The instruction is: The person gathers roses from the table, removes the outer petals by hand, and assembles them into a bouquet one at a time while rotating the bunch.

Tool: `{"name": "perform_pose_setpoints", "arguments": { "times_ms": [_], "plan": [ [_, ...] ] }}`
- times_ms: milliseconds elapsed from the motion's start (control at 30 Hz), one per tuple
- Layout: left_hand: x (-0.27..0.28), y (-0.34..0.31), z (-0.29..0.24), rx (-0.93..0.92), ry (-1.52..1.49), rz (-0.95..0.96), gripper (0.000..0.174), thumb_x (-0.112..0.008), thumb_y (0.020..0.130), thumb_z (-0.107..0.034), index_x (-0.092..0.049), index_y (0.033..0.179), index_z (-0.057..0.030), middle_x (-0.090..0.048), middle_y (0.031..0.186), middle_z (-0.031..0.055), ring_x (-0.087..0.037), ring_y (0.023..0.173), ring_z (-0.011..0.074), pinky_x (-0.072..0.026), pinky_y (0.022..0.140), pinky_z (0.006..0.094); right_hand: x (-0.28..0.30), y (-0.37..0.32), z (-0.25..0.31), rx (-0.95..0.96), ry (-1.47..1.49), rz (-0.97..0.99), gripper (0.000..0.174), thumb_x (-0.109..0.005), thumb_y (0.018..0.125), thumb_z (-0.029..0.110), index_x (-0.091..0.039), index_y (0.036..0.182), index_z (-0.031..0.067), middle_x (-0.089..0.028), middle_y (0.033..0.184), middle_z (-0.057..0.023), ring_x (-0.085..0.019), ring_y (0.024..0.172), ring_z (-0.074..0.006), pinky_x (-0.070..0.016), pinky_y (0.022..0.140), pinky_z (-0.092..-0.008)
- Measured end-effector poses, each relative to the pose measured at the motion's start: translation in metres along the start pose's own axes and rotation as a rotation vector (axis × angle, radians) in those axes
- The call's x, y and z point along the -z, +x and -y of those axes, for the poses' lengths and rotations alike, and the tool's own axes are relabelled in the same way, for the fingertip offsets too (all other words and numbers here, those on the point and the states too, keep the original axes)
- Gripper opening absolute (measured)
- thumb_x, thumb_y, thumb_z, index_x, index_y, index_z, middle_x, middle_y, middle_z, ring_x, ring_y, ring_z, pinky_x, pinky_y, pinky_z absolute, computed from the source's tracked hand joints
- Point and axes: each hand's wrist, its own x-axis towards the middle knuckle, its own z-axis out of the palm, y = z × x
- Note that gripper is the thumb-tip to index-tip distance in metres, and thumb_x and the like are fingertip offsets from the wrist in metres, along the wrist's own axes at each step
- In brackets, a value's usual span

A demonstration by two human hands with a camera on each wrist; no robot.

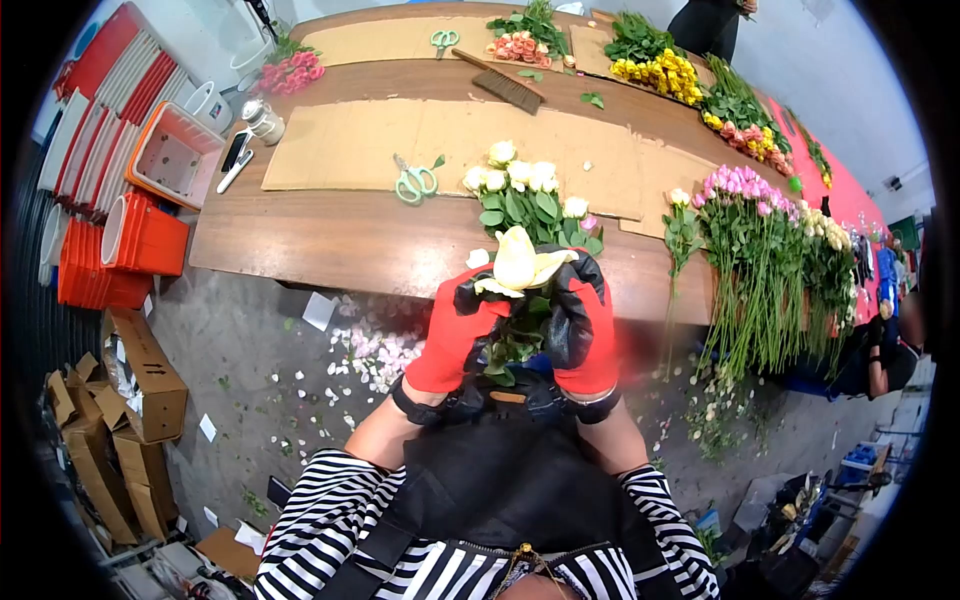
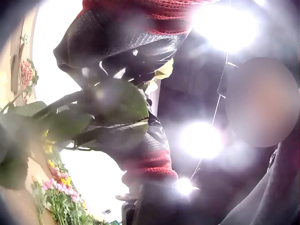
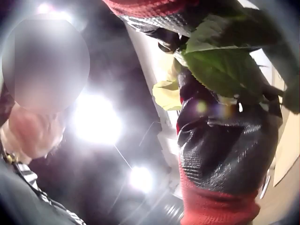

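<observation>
A cream rose [image 1: 517,265] with outer petals spread stands upright between both gloved hands, close to the apron. My left hand [image 1: 462,322], in a red glove with black palm, has its fingers curled at the bloom's left side. The right hand [image 1: 583,322] pinches at the flower's right edge. Green leaves [image 1: 512,345] hang below the bloom. In the left wrist view, leaves [image 2: 117,103] cover part of the fingers. The right wrist view shows the black palm [image 3: 220,145] beside a pale petal [image 3: 167,95] and a large leaf [image 3: 225,70].
White roses [image 1: 520,178] lie on the table [image 1: 330,245] beyond the hands, near green-handled scissors [image 1: 415,185] on cardboard [image 1: 340,150]. Pink roses [image 1: 745,188] with long stems overhang the right edge. A brush [image 1: 508,88] lies farther back. Petals [image 1: 375,355] litter the floor.
</observation>
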Motion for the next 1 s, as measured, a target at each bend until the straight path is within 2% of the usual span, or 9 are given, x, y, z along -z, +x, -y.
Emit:
{"name": "perform_pose_setpoints", "arguments": {
  "times_ms": [233, 300, 333, 400, 500, 533, 633, 833, 1000],
  "plan": [
    [0.005, 0.001, 0.012, 0.064, -0.026, -0.053, 0.031, -0.061, 0.083, -0.006, -0.063, 0.113, 0.0020, -0.067, 0.092, 0.0032, -0.059, 0.085, 0.0088, -0.0481, 0.077, 0.0255, 0.020, 0.007, -0.006, -0.048, 0.330, 0.075, 0.024, -0.054, 0.094, 0.018, -0.060, 0.108, -0.0013, -0.065, 0.105, -0.0106, -0.060, 0.099, -0.0182, -0.0453, 0.091, -0.0305],
    [0.015, 0.009, 0.007, 0.096, -0.055, 0.011, 0.030, -0.062, 0.083, -0.005, -0.062, 0.112, 0.0018, -0.067, 0.092, 0.0033, -0.061, 0.086, 0.0095, -0.0488, 0.078, 0.0256, 0.030, 0.016, -0.009, 0.064, 0.401, 0.208, 0.028, -0.055, 0.093, 0.024, -0.060, 0.099, -0.0028, -0.064, 0.105, -0.0172, -0.060, 0.106, -0.0321, -0.0431, 0.096, -0.0423],
    [0.022, 0.011, 0.011, 0.106, -0.084, 0.035, 0.029, -0.062, 0.083, -0.005, -0.062, 0.111, 0.0017, -0.067, 0.092, 0.0030, -0.061, 0.086, 0.0098, -0.0489, 0.078, 0.0256, 0.035, 0.018, -0.002, 0.174, 0.215, 0.344, 0.027, -0.054, 0.092, 0.022, -0.061, 0.097, -0.0035, -0.064, 0.107, -0.0185, -0.059, 0.108, -0.0349, -0.0419, 0.098, -0.0445],
    [0.022, 0.013, 0.009, 0.140, -0.058, 0.026, 0.028, -0.064, 0.080, -0.003, -0.063, 0.108, 0.0013, -0.067, 0.095, 0.0032, -0.061, 0.089, 0.0114, -0.0487, 0.081, 0.0268, 0.035, 0.012, 0.015, 0.211, 0.052, 0.324, 0.026, -0.052, 0.090, 0.017, -0.064, 0.095, -0.0056, -0.063, 0.111, -0.0197, -0.057, 0.112, -0.0341, -0.0405, 0.101, -0.0439],
    [0.013, 0.014, 0.018, 0.011, 0.147, -0.066, 0.032, -0.068, 0.074, 0.001, -0.064, 0.105, 0.0018, -0.066, 0.099, 0.0051, -0.061, 0.093, 0.0145, -0.0490, 0.083, 0.0301, 0.007, 0.005, 0.039, 0.188, -0.352, -0.032, 0.027, -0.060, 0.080, 0.000, -0.063, 0.107, -0.0042, -0.063, 0.113, -0.0151, -0.057, 0.111, -0.0251, -0.0411, 0.100, -0.0367],
    [0.014, 0.014, 0.024, -0.083, 0.305, -0.110, 0.037, -0.073, 0.067, 0.002, -0.065, 0.103, 0.0006, -0.065, 0.100, 0.0095, -0.061, 0.094, 0.0205, -0.0490, 0.085, 0.0335, 0.006, 0.005, 0.037, 0.196, -0.379, -0.014, 0.034, -0.064, 0.075, -0.002, -0.063, 0.109, -0.0013, -0.063, 0.112, -0.0142, -0.056, 0.113, -0.0258, -0.0410, 0.100, -0.0371],
    [0.005, 0.010, 0.018, -0.129, 0.422, -0.145, 0.036, -0.076, 0.065, 0.001, -0.065, 0.100, -0.0001, -0.064, 0.098, 0.0122, -0.061, 0.092, 0.0256, -0.0487, 0.084, 0.0344, -0.004, 0.003, 0.032, 0.373, -0.808, 0.016, 0.035, -0.078, 0.071, 0.009, -0.065, 0.103, 0.0047, -0.064, 0.109, -0.0124, -0.055, 0.110, -0.0323, -0.0413, 0.098, -0.0417],
    [-0.003, 0.006, 0.011, -0.154, 0.418, -0.204, 0.034, -0.074, 0.067, 0.000, -0.064, 0.100, -0.0007, -0.064, 0.093, 0.0104, -0.062, 0.089, 0.0223, -0.0489, 0.080, 0.0325, 0.001, -0.001, 0.012, 0.546, -0.828, -0.073, 0.030, -0.078, 0.070, 0.006, -0.066, 0.097, 0.0054, -0.064, 0.109, -0.0123, -0.056, 0.108, -0.0336, -0.0422, 0.096, -0.0429],
    [0.003, 0.006, 0.015, 0.062, 0.014, -0.099, 0.022, -0.067, 0.079, -0.007, -0.063, 0.099, 0.0010, -0.066, 0.090, 0.0042, -0.060, 0.084, 0.0125, -0.0477, 0.077, 0.0275, -0.002, -0.006, 0.004, 0.240, -0.270, -0.048, 0.026, -0.072, 0.074, -0.002, -0.063, 0.098, 0.0004, -0.064, 0.105, -0.0099, -0.060, 0.097, -0.0203, -0.0455, 0.090, -0.0334]
  ]
}}
